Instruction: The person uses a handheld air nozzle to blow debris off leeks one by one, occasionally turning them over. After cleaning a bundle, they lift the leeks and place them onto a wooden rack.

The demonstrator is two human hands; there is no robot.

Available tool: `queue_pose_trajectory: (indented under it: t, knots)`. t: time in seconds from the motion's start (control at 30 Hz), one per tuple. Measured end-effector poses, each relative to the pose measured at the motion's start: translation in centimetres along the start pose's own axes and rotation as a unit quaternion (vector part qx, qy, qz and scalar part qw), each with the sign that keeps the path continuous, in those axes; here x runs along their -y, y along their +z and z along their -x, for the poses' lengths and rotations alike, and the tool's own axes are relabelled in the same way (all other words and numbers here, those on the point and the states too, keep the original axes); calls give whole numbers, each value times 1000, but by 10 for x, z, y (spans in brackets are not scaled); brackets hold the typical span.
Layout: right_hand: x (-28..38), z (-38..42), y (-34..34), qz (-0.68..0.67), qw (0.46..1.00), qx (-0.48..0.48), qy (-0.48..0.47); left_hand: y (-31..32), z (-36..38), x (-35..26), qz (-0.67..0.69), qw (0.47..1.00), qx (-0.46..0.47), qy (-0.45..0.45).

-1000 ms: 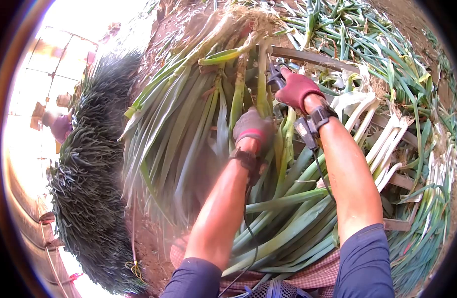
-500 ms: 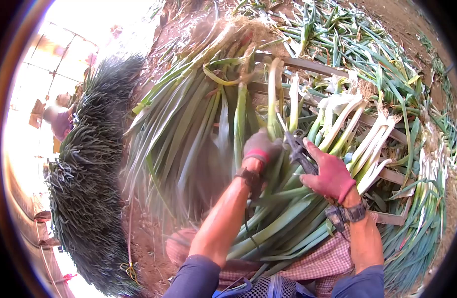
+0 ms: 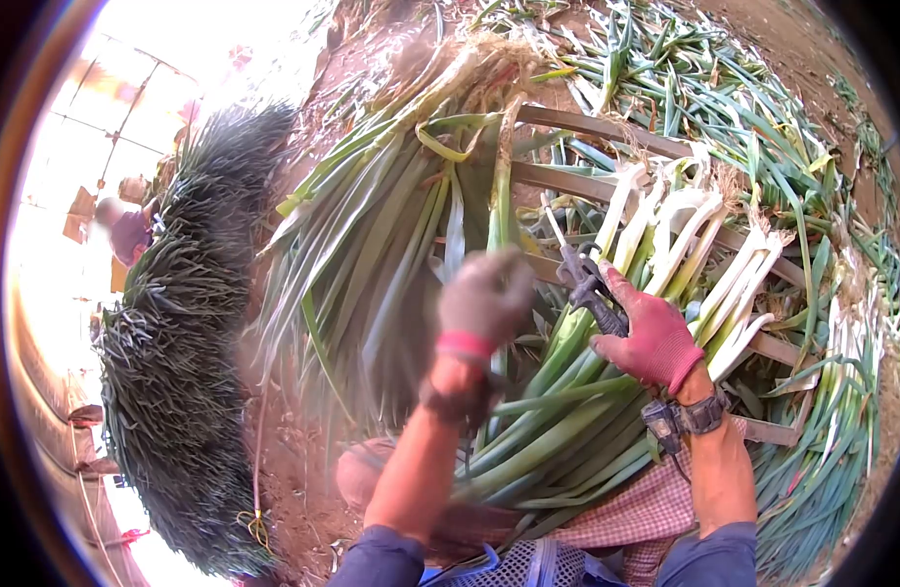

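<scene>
My left hand [image 3: 484, 298], in a dusty glove with a red cuff, is smeared by motion. It is over the lower part of a single long green onion stalk [image 3: 502, 191], beside a fanned heap of untrimmed green onions [image 3: 391, 225]. In my right hand [image 3: 653, 338], gloved in red, is a black air blow gun [image 3: 594, 291] with a thin metal nozzle, pointing up and left. Peeled green onions [image 3: 680, 220] with white shanks and roots lie right of the nozzle. Their green leaves run down across my lap.
A metal frame [image 3: 607, 132] runs beneath the onions. Leaf scraps [image 3: 704, 88] cover the ground behind, with more onions [image 3: 832, 460] at the right. To the left stands a long dark green onion pile [image 3: 181, 362], with another person [image 3: 127, 230] beyond it.
My left hand has moved left, from the stalks by the nozzle to the heap side. Those white stalks now lie farther right, among the peeled ones. My right hand stays nearly in place.
</scene>
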State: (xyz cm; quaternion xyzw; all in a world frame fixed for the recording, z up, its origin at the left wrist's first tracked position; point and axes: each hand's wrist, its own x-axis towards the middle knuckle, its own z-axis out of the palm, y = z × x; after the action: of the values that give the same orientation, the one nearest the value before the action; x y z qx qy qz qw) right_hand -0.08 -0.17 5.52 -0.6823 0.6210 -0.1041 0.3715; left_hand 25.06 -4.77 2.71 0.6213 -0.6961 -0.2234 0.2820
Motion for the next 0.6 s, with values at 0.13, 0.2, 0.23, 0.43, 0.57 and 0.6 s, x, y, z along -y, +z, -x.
queue_pose_trajectory:
  t: [0.13,0.2,0.23,0.43,0.57,0.6]
  knots:
    - [7,-1,6,-10,1000,16,-4,12,-61,26,-132,988,9,-82]
    - [10,-5,9,-6,1000,20,-23,32,-60,28,-96,988,69,-99]
    - [11,-9,9,-16,1000,18,-14,40,-54,29,-97,989,86,-68]
    - [13,-30,3,36,996,68,46,83,-39,28,-131,982,128,-57]
    - [-9,-48,16,59,995,63,39,89,-49,44,-99,987,88,-87]
    - [-7,-54,15,58,995,64,39,90,-51,47,-80,988,89,-94]
